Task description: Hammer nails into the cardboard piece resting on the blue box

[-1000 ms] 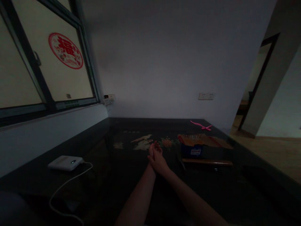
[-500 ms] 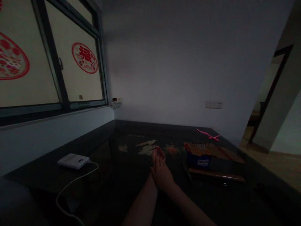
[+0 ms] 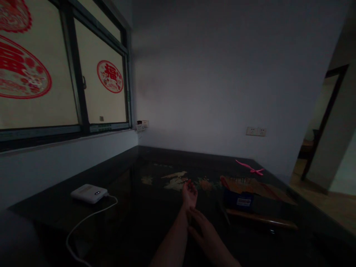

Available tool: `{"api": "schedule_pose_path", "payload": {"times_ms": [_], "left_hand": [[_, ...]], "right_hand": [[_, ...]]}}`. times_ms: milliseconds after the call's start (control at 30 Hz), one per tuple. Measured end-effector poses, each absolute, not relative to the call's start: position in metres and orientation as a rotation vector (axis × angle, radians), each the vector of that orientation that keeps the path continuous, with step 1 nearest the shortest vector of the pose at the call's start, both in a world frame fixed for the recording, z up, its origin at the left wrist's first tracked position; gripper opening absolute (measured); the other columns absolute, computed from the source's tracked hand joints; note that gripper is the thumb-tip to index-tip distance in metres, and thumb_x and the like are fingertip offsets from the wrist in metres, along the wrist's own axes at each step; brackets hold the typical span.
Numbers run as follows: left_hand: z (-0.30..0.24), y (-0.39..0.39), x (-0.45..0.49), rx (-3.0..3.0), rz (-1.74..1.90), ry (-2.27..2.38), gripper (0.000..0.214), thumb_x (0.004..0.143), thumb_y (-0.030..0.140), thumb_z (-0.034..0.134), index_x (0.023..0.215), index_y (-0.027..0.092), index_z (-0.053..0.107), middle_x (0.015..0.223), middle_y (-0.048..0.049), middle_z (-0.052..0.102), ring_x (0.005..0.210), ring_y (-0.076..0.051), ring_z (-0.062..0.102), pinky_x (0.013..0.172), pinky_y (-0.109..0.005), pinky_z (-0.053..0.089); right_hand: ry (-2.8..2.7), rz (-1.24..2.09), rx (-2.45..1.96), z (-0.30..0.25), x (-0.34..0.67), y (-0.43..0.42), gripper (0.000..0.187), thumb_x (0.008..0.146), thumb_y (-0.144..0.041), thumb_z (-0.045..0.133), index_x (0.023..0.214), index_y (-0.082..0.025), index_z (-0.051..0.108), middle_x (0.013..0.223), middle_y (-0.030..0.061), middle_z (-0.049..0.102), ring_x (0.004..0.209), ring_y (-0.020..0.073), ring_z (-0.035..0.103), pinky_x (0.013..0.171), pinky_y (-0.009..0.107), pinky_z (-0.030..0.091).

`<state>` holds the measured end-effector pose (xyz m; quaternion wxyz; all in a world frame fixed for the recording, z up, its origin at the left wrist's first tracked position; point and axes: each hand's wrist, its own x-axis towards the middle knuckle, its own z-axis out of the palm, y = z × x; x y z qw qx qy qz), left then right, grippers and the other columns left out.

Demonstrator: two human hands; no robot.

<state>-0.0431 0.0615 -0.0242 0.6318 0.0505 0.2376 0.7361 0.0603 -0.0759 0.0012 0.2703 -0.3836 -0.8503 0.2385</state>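
Dark table (image 3: 133, 211): right hand (image 3: 205, 233) touches forearm (image 3: 177, 231) below left hand (image 3: 189, 193).

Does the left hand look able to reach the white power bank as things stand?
Probably yes: only bare tabletop lies between the left hand and the power bank, though the right hand rests on its forearm.

White power bank (image 3: 89, 193), pink ribbon (image 3: 249, 168), wall socket (image 3: 256, 131), red window decal (image 3: 110, 76).
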Motion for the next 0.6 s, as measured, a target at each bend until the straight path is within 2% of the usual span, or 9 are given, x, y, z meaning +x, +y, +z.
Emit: {"api": "schedule_pose_path", "payload": {"times_ms": [67, 167, 267, 333, 533, 600], "left_hand": [[-0.025, 0.063, -0.043, 0.029, 1.676, 0.453, 0.019, 0.086, 0.031, 0.045, 0.093, 0.017, 0.056, 0.071, 0.0007, 0.053, 0.052, -0.005, 0.051, 0.049, -0.018, 0.041], [-0.026, 0.064, -0.042, -0.012, 1.667, 0.438, 0.016, 0.083, 0.028, 0.048, 0.091, 0.017, 0.057, 0.069, 0.0011, 0.053, 0.051, -0.006, 0.052, 0.048, -0.018, 0.04], [-0.026, 0.065, -0.041, -0.012, 1.653, 0.455, 0.014, 0.081, 0.026, 0.051, 0.09, 0.017, 0.057, 0.068, 0.0012, 0.053, 0.05, -0.006, 0.052, 0.048, -0.018, 0.04], [-0.027, 0.066, -0.041, -0.008, 1.648, 0.464, 0.014, 0.079, 0.024, 0.053, 0.09, 0.017, 0.057, 0.068, 0.0015, 0.053, 0.05, -0.006, 0.052, 0.048, -0.018, 0.041], [-0.029, 0.069, -0.04, 0.025, 1.646, 0.499, 0.013, 0.078, 0.023, 0.054, 0.089, 0.017, 0.057, 0.068, 0.0014, 0.055, 0.05, -0.006, 0.053, 0.048, -0.019, 0.042], [-0.029, 0.069, -0.04, 0.035, 1.636, 0.508, 0.012, 0.078, 0.022, 0.054, 0.089, 0.017, 0.057, 0.068, 0.0013, 0.055, 0.05, -0.006, 0.053, 0.047, -0.019, 0.042]], "right_hand": [[-2.205, 0.717, -0.981, 0.003, 0.086, -0.077, 0.043, 0.083, -0.026, 0.046, 0.124, -0.019, 0.052, 0.131, 0.0083, 0.05, 0.121, 0.0188, 0.045, 0.1, 0.031, 0.037], [-2.013, 0.612, -1.134, -0.002, 0.141, -0.065, 0.036, 0.082, -0.035, 0.045, 0.11, -0.02, 0.062, 0.118, 0.0086, 0.061, 0.111, 0.0217, 0.054, 0.095, 0.034, 0.042], [-1.888, 0.46, -1.29, -0.016, 0.209, -0.035, 0.039, 0.079, -0.04, 0.044, 0.106, -0.02, 0.063, 0.112, 0.0096, 0.064, 0.106, 0.024, 0.057, 0.092, 0.035, 0.044], [-1.779, 0.312, -1.415, -0.027, 0.25, -0.01, 0.043, 0.072, -0.043, 0.044, 0.1, -0.016, 0.064, 0.104, 0.0134, 0.067, 0.098, 0.0282, 0.061, 0.088, 0.04, 0.047], [-1.725, 0.11, -1.766, -0.042, 0.293, 0.042, 0.048, 0.068, -0.037, 0.044, 0.103, -0.009, 0.062, 0.11, 0.022, 0.062, 0.107, 0.0321, 0.056, 0.094, 0.04, 0.042], [-1.758, 0.128, -1.789, -0.036, 0.286, 0.05, 0.042, 0.067, -0.035, 0.049, 0.1, -0.012, 0.063, 0.109, 0.0206, 0.063, 0.106, 0.0332, 0.056, 0.093, 0.042, 0.042]]}}
